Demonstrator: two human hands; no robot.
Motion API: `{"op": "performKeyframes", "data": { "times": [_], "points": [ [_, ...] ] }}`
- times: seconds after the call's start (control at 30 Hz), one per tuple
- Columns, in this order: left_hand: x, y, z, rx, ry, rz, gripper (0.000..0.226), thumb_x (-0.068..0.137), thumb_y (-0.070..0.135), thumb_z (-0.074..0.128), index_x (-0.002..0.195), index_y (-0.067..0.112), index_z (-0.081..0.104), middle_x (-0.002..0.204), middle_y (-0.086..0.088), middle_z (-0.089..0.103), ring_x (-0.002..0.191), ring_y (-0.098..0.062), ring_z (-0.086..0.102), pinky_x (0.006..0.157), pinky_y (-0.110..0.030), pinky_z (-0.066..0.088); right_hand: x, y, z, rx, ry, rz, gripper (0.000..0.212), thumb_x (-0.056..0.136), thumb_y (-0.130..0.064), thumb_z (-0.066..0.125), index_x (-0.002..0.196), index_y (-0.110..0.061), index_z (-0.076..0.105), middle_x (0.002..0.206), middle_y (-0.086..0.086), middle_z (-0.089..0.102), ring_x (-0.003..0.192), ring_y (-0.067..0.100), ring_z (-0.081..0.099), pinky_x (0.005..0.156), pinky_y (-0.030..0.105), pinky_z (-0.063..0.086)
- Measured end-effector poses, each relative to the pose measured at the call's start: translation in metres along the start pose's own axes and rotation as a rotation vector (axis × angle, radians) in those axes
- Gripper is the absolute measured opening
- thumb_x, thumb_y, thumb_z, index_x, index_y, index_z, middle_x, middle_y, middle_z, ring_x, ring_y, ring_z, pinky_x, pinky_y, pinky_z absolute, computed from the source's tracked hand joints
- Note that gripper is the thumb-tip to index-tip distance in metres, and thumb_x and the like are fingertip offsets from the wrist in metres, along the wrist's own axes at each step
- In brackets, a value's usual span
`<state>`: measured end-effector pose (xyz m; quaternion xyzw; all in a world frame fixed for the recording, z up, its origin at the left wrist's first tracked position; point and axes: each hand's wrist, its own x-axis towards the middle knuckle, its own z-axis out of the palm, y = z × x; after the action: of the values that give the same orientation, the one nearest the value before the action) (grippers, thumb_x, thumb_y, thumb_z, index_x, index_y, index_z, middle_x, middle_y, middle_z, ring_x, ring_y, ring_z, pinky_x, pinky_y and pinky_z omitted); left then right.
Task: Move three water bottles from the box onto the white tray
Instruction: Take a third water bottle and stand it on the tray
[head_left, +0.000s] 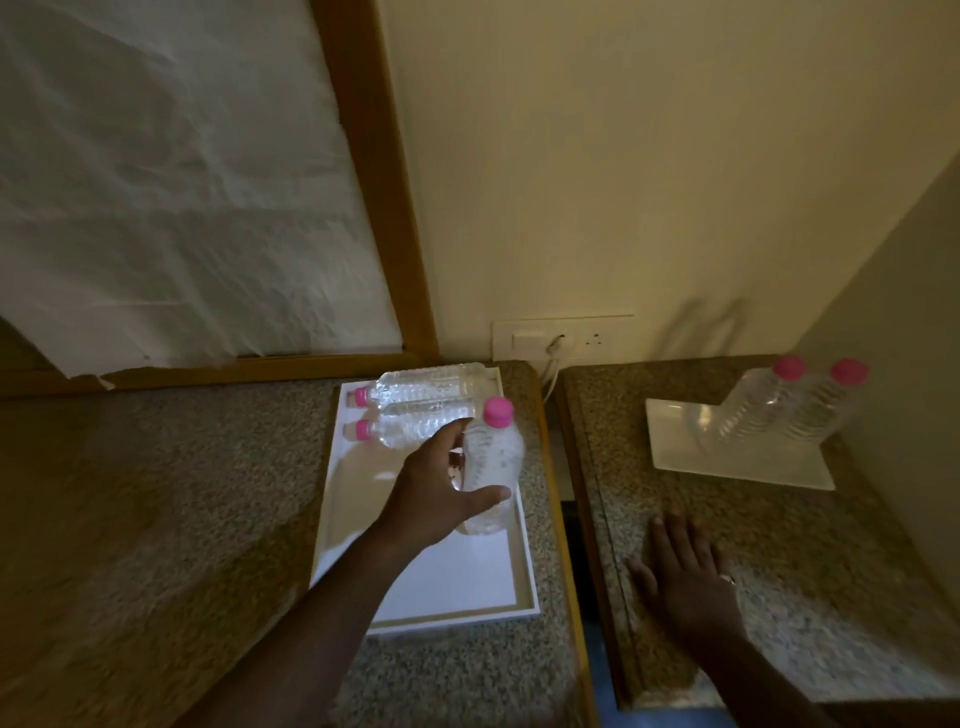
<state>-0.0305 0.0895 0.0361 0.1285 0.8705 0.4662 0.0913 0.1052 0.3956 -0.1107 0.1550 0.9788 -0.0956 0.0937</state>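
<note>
A left hand (436, 493) grips a pink-capped water bottle (491, 467) above the white box (524, 566); the right hand (685, 566) lies flat, apparently resting, beside the white tray (675, 441).

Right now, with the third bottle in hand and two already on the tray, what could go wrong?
1. The left hand holds the bottle over the box; carrying it across the gap between the counters, a slip could drop it there.
2. Two upright bottles crowd the white tray's far corner; setting the third close could topple them.
3. The right hand lies flat on the counter near the carry path.
</note>
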Motion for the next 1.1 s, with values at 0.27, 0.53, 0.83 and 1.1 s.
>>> {"op": "performKeyframes", "data": {
  "times": [0.27, 0.53, 0.83, 1.1],
  "points": [
    [0.018, 0.026, 0.005, 0.121, -0.031, 0.028, 0.068, 0.054, 0.040, 0.092, 0.111, 0.038, 0.054, 0.107, 0.013, 0.065, 0.101, -0.011, 0.061, 0.081, -0.029, 0.052, -0.005, 0.022, -0.002, 0.043, 0.002, -0.034, 0.085, 0.090, -0.075, 0.010, 0.156, -0.023, 0.021, 0.163, 0.011, 0.020, 0.151, 0.032, 0.014, 0.120, 0.052, 0.014],
    [0.066, 0.095, -0.003, 0.103, -0.043, 0.129, 0.061, 0.057, 0.020, 0.093, 0.096, 0.050, 0.056, 0.094, 0.024, 0.067, 0.091, 0.000, 0.064, 0.072, -0.018, 0.050, 0.003, 0.080, -0.010, 0.106, 0.091, 0.128, 0.088, 0.088, -0.078, 0.003, 0.157, -0.024, 0.012, 0.166, 0.010, 0.002, 0.151, 0.028, -0.003, 0.121, 0.048, 0.003],
    [0.136, 0.159, 0.127, 0.192, -0.224, 0.234, 0.067, 0.058, 0.025, 0.092, 0.117, 0.024, 0.059, 0.108, 0.001, 0.069, 0.098, -0.017, 0.066, 0.082, -0.030, 0.052, 0.007, 0.107, -0.009, 0.196, 0.129, 0.152, 0.084, 0.091, -0.079, 0.011, 0.156, -0.026, 0.017, 0.166, 0.006, 0.006, 0.152, 0.026, -0.002, 0.121, 0.045, 0.001],
    [0.164, 0.151, 0.205, 0.161, -0.342, 0.192, 0.061, 0.061, 0.017, 0.091, 0.112, 0.025, 0.058, 0.111, -0.002, 0.067, 0.104, -0.021, 0.062, 0.077, -0.026, 0.047, 0.009, 0.112, 0.003, 0.224, 0.148, 0.148, 0.081, 0.093, -0.078, 0.015, 0.156, -0.028, 0.011, 0.166, 0.003, -0.002, 0.152, 0.023, -0.011, 0.123, 0.050, 0.004]
  ]
}}
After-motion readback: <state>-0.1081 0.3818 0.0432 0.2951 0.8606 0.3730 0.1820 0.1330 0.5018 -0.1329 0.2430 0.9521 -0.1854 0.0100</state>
